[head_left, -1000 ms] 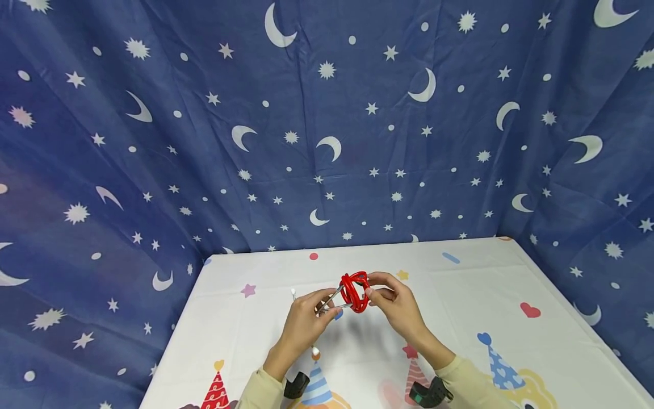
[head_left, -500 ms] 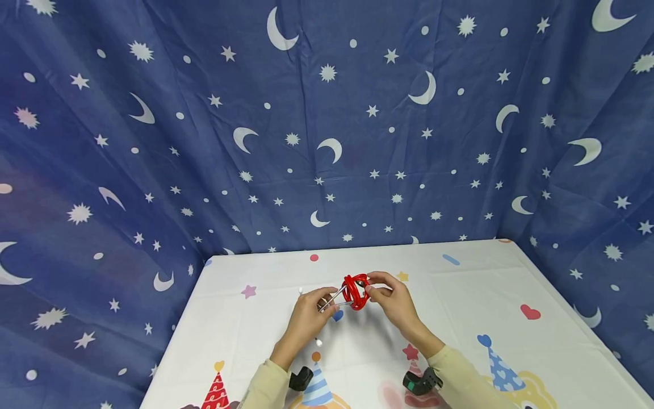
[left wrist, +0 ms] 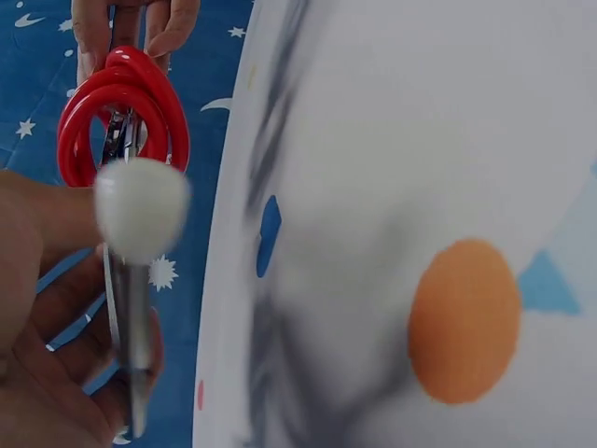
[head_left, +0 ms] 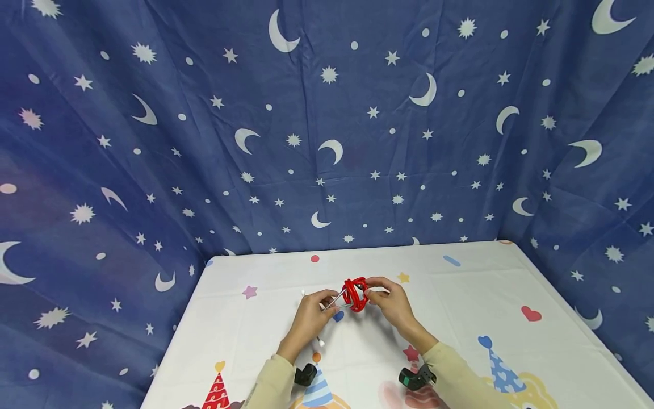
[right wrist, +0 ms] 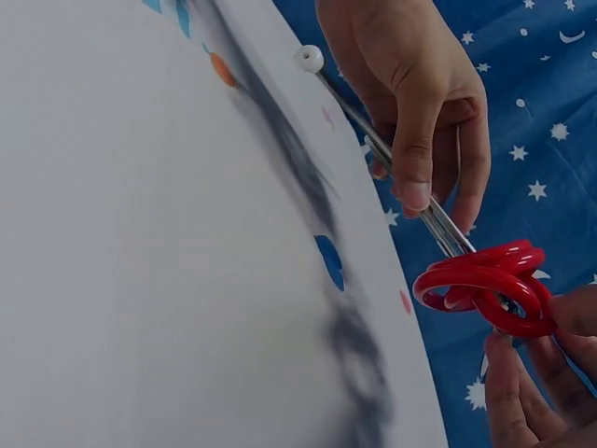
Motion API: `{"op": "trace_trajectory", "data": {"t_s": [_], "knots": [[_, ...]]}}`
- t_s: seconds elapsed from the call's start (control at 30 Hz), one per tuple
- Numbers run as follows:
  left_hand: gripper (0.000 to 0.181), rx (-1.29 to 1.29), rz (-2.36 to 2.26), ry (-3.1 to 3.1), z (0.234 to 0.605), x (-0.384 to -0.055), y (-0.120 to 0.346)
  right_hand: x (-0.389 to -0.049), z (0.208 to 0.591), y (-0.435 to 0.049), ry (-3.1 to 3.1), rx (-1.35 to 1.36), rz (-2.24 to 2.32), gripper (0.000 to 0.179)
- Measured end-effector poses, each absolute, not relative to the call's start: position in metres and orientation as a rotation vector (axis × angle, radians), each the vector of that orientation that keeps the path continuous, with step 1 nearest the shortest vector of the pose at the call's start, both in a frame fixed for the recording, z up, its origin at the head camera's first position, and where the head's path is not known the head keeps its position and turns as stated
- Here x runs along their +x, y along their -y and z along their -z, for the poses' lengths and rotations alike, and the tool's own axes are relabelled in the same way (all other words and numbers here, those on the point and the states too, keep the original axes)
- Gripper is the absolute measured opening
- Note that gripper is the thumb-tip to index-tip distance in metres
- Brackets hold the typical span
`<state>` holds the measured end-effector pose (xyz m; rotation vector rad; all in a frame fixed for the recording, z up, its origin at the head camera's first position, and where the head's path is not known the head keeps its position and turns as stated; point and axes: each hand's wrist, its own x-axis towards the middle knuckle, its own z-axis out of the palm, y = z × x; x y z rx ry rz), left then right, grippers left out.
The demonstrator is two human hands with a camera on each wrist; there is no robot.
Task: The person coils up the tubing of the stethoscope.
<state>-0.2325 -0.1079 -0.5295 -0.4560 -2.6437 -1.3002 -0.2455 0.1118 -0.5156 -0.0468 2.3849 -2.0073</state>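
A stethoscope with coiled red tubing (head_left: pixel 351 295) is held above the table between both hands. My left hand (head_left: pixel 309 315) pinches its metal ear tubes (right wrist: pixel 443 229) between thumb and fingers. One white ear tip (left wrist: pixel 140 210) looms close in the left wrist view, and a white ear tip (right wrist: pixel 310 59) also shows in the right wrist view. My right hand (head_left: pixel 393 304) holds the far end of the red coil with thumb and fingertips. A bit of shiny metal (right wrist: pixel 508 306) shows inside the loops, mostly hidden by tubing.
Under the hands is a table with a white party-print cloth (head_left: pixel 460 295). A dark blue curtain (head_left: pixel 357 142) with moons and stars hangs behind it and along both sides. Black wrist cameras, such as the left one (head_left: pixel 305 375), are strapped near the sleeves.
The ear tips have shifted slightly right as the left hand turns a little. Both forearms have drawn slightly inward, while the coil stays nearly in place and both grips hold.
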Motion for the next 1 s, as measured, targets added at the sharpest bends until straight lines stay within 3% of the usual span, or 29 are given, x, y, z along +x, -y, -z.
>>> {"op": "trace_trajectory", "data": {"t_s": [1.0], "knots": [[0.027, -0.418, 1.215, 2.705, 0.555, -0.24, 0.119, -0.251, 0.543, -0.118, -2.442, 0.022, 1.894, 0.027]]}}
